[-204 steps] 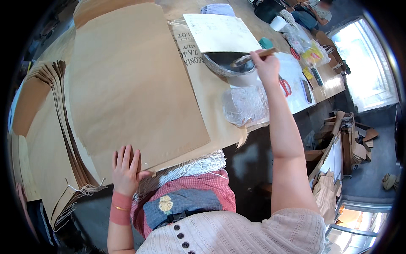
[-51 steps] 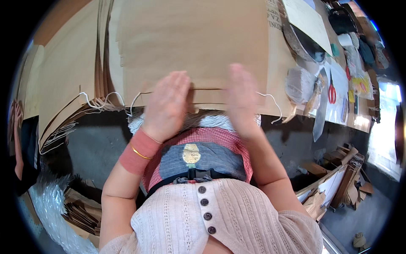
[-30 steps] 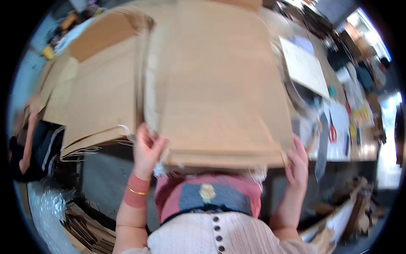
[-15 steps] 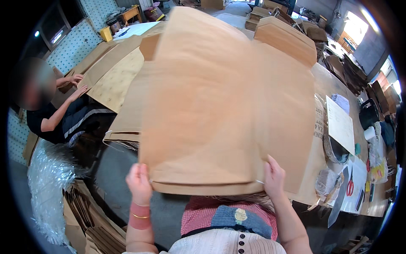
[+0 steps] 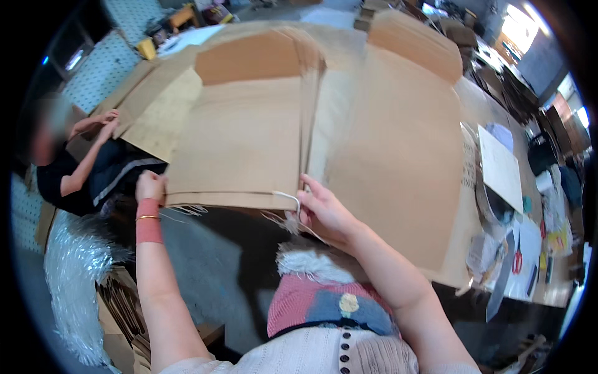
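A flat brown paper bag (image 5: 240, 140) lies over a pile on the left part of the table, its darker flap (image 5: 249, 59) at the far end. My left hand (image 5: 151, 187) is closed at its near left corner. At the near right corner my right hand (image 5: 321, 209) pinches the bag's edge, fingers partly bent. A white string (image 5: 288, 197) runs from the folded near edge to my right fingers. Loose threads hang below that edge. To the right lies a second pile of large brown paper bags (image 5: 398, 156), slightly blurred.
A co-worker (image 5: 81, 149) sits at the left, hands on brown paper. Below lies a heap of clear plastic strands (image 5: 75, 287) beside upright paper sheets (image 5: 118, 305). On the right of the table are a white board (image 5: 500, 167), red scissors (image 5: 517, 257) and a long blade (image 5: 498, 287).
My hands have carried the raised bag leftward from in front of the right pile and lowered it onto the left pile. The right pile now shows uncovered.
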`<state>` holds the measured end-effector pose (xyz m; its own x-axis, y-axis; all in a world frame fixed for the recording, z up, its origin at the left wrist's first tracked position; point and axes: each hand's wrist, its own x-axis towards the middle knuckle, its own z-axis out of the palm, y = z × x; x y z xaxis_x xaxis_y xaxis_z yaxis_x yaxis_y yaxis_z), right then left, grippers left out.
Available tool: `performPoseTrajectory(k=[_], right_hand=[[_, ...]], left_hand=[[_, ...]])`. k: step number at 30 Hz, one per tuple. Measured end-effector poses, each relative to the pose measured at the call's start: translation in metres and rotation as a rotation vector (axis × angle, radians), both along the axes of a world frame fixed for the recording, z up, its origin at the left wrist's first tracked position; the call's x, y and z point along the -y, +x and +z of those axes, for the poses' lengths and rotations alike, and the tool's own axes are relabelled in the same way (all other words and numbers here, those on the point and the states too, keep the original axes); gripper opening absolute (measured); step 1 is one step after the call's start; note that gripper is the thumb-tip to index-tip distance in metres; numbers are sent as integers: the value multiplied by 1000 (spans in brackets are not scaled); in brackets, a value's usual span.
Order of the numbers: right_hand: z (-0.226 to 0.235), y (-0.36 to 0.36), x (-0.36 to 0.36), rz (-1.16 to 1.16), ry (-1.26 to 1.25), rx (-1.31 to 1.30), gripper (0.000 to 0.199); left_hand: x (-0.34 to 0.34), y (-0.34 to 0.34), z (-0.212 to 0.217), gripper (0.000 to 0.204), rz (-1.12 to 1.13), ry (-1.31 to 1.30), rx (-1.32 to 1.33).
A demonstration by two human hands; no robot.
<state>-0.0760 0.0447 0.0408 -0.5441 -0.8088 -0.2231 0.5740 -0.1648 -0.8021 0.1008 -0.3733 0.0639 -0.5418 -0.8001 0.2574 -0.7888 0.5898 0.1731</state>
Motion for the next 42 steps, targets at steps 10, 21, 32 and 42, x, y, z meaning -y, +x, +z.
performPoseTrajectory(k=[10, 21, 32, 42], right_hand=[[16, 1, -361, -495, 1465, -1317, 19], [18, 2, -457, -708, 1591, -1528, 27], [20, 37, -188, -781, 523, -700, 10], [-5, 15, -118, -555, 654, -976, 14]], left_hand=[[-319, -20, -35, 12, -1141, 33, -286], [-401, -41, -146, 11, -1496, 302, 71], [-392, -21, -82, 5, -1297, 158, -46], [-388, -60, -56, 10, -1173, 24, 95]])
